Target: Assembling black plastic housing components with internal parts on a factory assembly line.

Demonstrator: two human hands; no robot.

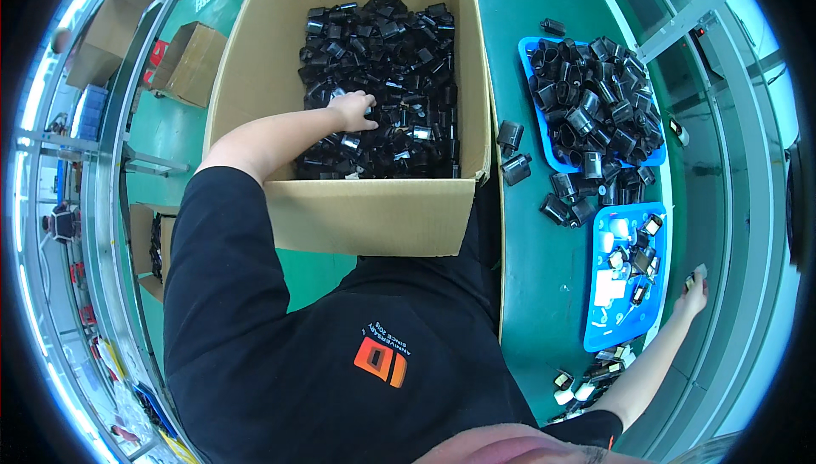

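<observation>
Shirt (327, 370) foremost, arms spread wide

The left arm reaches over the wall of the box (370, 216), its top cut off; the left hand (353, 110), half curled, lies on the black parts (382, 52), fingertips hidden, so any grip cannot be told. Past the nearer blue tray (633, 324) on the desk (544, 281), the outstretched right hand (694, 296) pinches a small piece (690, 280), hard to identify.

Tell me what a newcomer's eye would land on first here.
Probably the large open cardboard box at top centre, piled with black parts, the left hand among them. Next, the upper blue tray on the green table at right, heaped with similar black pieces.
</observation>
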